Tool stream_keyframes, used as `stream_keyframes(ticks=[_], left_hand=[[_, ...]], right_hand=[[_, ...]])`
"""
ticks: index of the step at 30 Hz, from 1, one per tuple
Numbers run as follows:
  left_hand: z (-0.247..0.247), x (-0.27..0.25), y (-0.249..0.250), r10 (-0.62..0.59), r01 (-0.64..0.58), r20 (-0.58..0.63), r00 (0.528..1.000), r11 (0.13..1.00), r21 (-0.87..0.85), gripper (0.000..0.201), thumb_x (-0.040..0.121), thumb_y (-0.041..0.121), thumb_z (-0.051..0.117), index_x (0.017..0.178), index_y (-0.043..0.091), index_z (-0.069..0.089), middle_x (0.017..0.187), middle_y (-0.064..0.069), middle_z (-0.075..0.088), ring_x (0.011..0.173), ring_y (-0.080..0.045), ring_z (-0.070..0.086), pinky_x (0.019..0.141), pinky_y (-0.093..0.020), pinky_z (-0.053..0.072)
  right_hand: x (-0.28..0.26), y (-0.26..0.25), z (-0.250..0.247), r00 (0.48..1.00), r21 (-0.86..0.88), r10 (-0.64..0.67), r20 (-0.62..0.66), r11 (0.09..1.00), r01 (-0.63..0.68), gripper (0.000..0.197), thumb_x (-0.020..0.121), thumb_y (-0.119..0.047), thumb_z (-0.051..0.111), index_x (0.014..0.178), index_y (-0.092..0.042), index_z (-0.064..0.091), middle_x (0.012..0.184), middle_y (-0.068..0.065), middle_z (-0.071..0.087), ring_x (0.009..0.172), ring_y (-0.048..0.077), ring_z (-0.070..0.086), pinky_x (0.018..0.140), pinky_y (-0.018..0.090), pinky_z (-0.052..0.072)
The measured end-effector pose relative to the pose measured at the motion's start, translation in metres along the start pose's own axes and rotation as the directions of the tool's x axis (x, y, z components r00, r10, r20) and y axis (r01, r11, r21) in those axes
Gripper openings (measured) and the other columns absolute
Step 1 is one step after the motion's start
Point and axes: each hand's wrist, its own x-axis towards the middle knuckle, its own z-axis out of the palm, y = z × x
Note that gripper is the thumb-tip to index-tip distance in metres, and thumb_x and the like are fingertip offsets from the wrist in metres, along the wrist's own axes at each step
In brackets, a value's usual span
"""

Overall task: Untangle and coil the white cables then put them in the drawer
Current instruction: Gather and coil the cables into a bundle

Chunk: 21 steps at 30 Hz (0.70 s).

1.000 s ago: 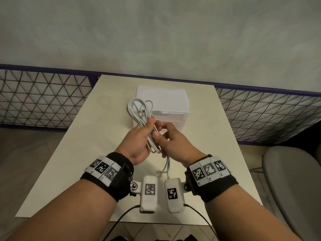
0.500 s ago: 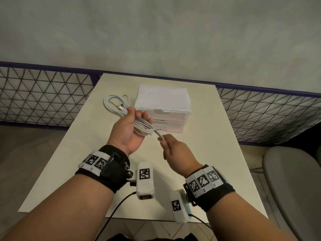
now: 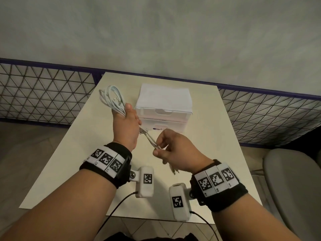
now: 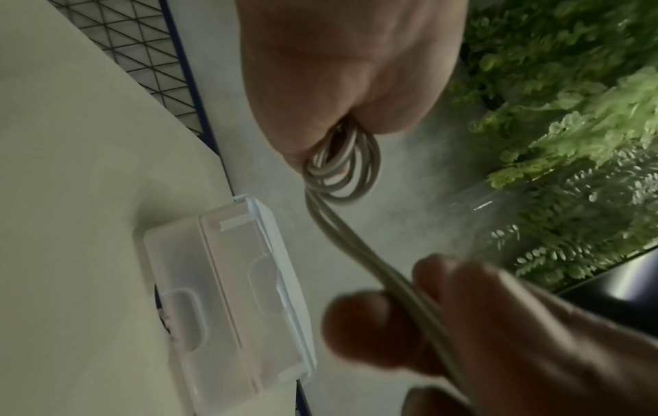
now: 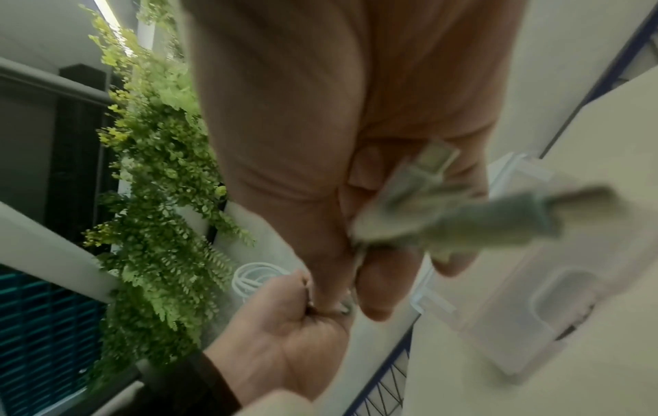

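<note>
My left hand grips a bundle of looped white cables above the table, its loops sticking out past the fist toward the far left. In the left wrist view the cable loops bulge from the fist. Loose cable strands run from that fist down to my right hand, which pinches them. In the right wrist view blurred cable plugs hang beside my right fingers. The white two-drawer box stands just beyond both hands, both drawers closed.
The cream table carries only the drawer box. A wire-mesh railing runs behind it on both sides. A grey chair stands at the right. Green ferns show in the wrist views.
My hands have parted: the left hand lifted the coil up and to the left, while the right hand drew the loose strands down toward me, stretching them between the hands.
</note>
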Motion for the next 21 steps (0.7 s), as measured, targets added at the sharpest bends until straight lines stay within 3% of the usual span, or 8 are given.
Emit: stream_keyframes(ticks=[5,7,9,11,13,15,18,21], left_hand=[[0.003,-0.004,-0.004,0.057,-0.057,0.002,0.998,0.988,0.147,0.036,0.098,0.033,0.041,0.128,0.014,0.039,0.072,-0.003,0.052,0.055,-0.009,0.053,0.055,-0.025,0.049],[0.004,-0.007,-0.005,0.061,-0.064,0.022,0.998,0.975,0.212,0.044,0.092,0.044,0.041,0.128,0.019,0.038,0.098,-0.025,0.061,0.087,-0.033,0.065,0.079,-0.043,0.056],[0.004,-0.009,-0.010,0.003,-0.023,0.077,0.997,0.967,0.255,0.048,0.086,0.052,0.042,0.124,0.024,0.038,0.118,-0.034,0.054,0.108,-0.050,0.055,0.094,-0.058,0.048],[0.005,-0.014,-0.010,-0.051,0.017,0.155,0.987,0.977,0.214,0.036,0.092,0.044,0.044,0.121,0.023,0.040,0.097,-0.028,0.058,0.095,-0.044,0.060,0.086,-0.051,0.052],[0.004,-0.018,-0.012,-0.119,0.091,0.266,0.957,0.989,0.115,0.021,0.099,0.033,0.042,0.117,0.024,0.043,0.077,-0.006,0.052,0.074,-0.024,0.058,0.065,-0.035,0.051],[0.002,-0.019,-0.012,-0.200,0.209,0.324,0.925,0.978,0.007,0.012,0.100,0.022,0.041,0.109,0.025,0.048,0.077,0.002,0.054,0.070,-0.014,0.058,0.057,-0.028,0.050],[-0.001,-0.020,-0.012,-0.256,0.299,0.356,0.899,0.952,-0.070,0.022,0.086,0.002,0.046,0.085,0.023,0.051,0.069,0.006,0.053,0.059,-0.011,0.056,0.047,-0.019,0.045],[0.003,-0.030,-0.011,-0.307,0.331,0.343,0.888,0.943,-0.014,0.027,0.098,0.014,0.037,0.074,0.022,0.046,0.061,0.000,0.047,0.039,-0.010,0.051,0.040,-0.016,0.039]], right_hand=[[0.005,-0.011,-0.003,0.999,-0.005,-0.013,-0.039,1.000,0.013,0.010,0.074,-0.015,0.074,0.076,-0.022,0.067,0.099,-0.003,0.059,0.064,0.014,0.069,0.067,0.026,0.053],[0.008,-0.015,-0.003,0.998,0.071,-0.050,-0.039,0.996,0.052,0.005,0.075,-0.013,0.075,0.076,-0.015,0.071,0.095,-0.004,0.060,0.067,0.018,0.071,0.065,0.027,0.053],[0.011,-0.019,-0.001,0.997,0.239,-0.077,-0.019,0.968,0.079,0.008,0.076,-0.010,0.075,0.074,-0.003,0.071,0.087,0.004,0.064,0.069,0.029,0.071,0.056,0.028,0.049],[0.016,-0.021,0.000,0.998,0.456,-0.067,-0.019,0.887,0.068,0.014,0.079,-0.011,0.068,0.072,0.001,0.069,0.081,0.021,0.064,0.066,0.041,0.064,0.060,0.033,0.049],[0.019,-0.023,-0.001,0.998,0.668,-0.038,0.043,0.744,0.000,0.015,0.077,-0.007,0.056,0.076,0.002,0.068,0.076,0.027,0.065,0.063,0.034,0.062,0.064,0.033,0.051],[0.019,-0.022,-0.002,0.994,0.756,-0.058,0.091,0.654,-0.031,0.021,0.064,-0.005,0.059,0.082,0.001,0.069,0.074,0.025,0.067,0.066,0.031,0.062,0.066,0.031,0.051],[0.019,-0.015,0.002,0.997,0.641,-0.080,0.018,0.766,0.049,0.021,0.065,-0.002,0.073,0.083,-0.012,0.070,0.075,0.014,0.069,0.070,0.029,0.061,0.071,0.039,0.049],[0.022,-0.014,0.008,0.998,0.557,-0.035,-0.058,0.828,0.061,0.010,0.082,-0.002,0.068,0.083,-0.012,0.067,0.067,0.011,0.066,0.054,0.018,0.064,0.058,0.029,0.053]])
